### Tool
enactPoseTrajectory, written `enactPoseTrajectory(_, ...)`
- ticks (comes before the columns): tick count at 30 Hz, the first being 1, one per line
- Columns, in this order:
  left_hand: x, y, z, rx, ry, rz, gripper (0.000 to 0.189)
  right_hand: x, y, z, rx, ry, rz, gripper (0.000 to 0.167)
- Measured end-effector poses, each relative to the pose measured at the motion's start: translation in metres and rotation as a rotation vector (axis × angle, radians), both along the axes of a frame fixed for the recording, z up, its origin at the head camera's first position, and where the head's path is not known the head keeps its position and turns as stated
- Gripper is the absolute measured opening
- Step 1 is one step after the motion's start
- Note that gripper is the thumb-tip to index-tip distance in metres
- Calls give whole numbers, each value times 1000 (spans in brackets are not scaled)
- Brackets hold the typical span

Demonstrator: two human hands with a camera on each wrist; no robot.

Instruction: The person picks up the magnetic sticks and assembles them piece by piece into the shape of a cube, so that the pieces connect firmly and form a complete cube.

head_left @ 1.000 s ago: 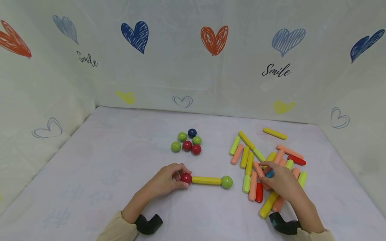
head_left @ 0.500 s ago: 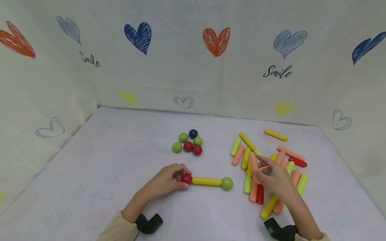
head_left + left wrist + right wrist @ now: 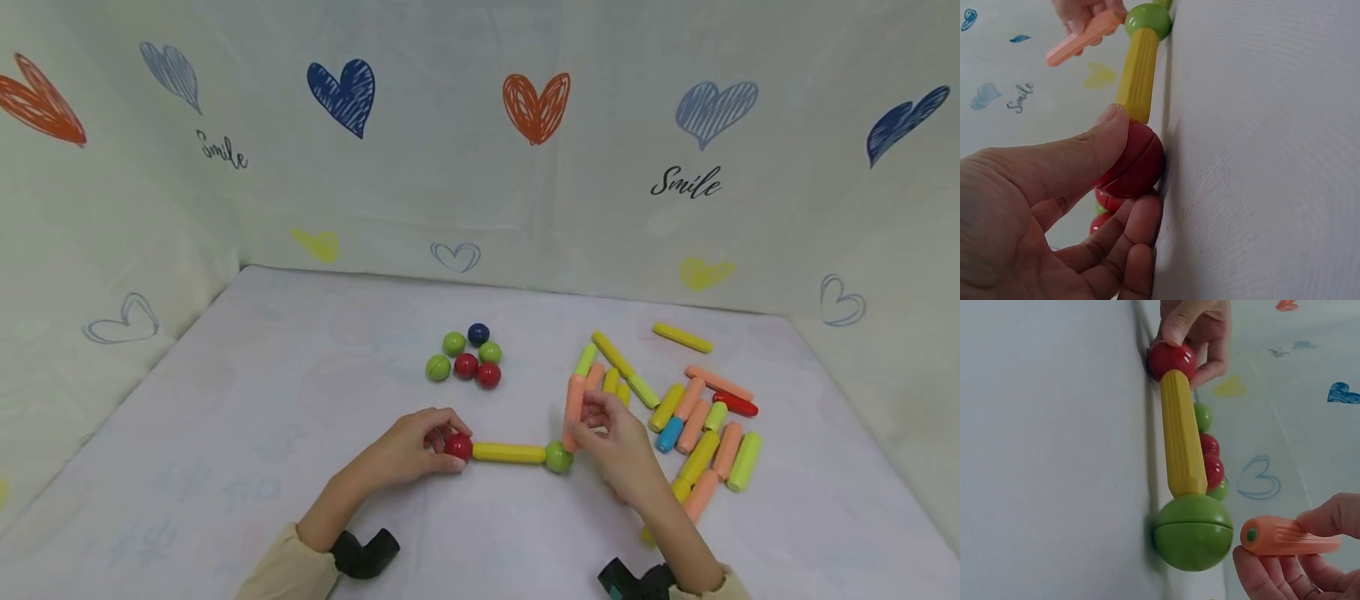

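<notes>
My left hand (image 3: 405, 452) grips a red ball (image 3: 458, 447) between thumb and fingers on the white table. A yellow ridged rod (image 3: 508, 453) joins that ball to a green ball (image 3: 558, 457) with a seam around it. My right hand (image 3: 621, 446) pinches a salmon-coloured rod (image 3: 573, 410), which points away from me with its near end close to the green ball. In the right wrist view, the salmon rod (image 3: 1285, 536) is raised off the table. A small green spot marks its end, which faces the green ball (image 3: 1193, 532).
Behind the joined piece lies a cluster of loose balls, among them a navy ball (image 3: 478, 335) and a red ball (image 3: 488, 375). To the right, several rods are scattered, including a blue rod (image 3: 669, 435) and a far yellow rod (image 3: 681, 337). A heart-printed cloth (image 3: 450, 167) hangs behind.
My right hand has lifted the salmon rod out of the rod pile and carried it left to the green ball. My left hand has stayed on the red ball.
</notes>
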State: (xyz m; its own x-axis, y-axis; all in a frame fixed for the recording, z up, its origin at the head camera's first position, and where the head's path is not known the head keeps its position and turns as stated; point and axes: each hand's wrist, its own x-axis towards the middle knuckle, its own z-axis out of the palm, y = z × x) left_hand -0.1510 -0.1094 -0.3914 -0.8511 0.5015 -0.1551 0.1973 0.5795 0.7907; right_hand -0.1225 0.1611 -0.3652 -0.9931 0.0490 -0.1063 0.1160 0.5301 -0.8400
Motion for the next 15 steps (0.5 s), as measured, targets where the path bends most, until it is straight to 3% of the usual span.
enactPoseTrajectory(8,-1,-3,-2,8,-15,-4,31,-7,-13,-10,-57,38,-14,41)
enactPoseTrajectory(15,-2,-4,-3,13,-11,-6,31,-10,-15,-13,-91,-43,11,47)
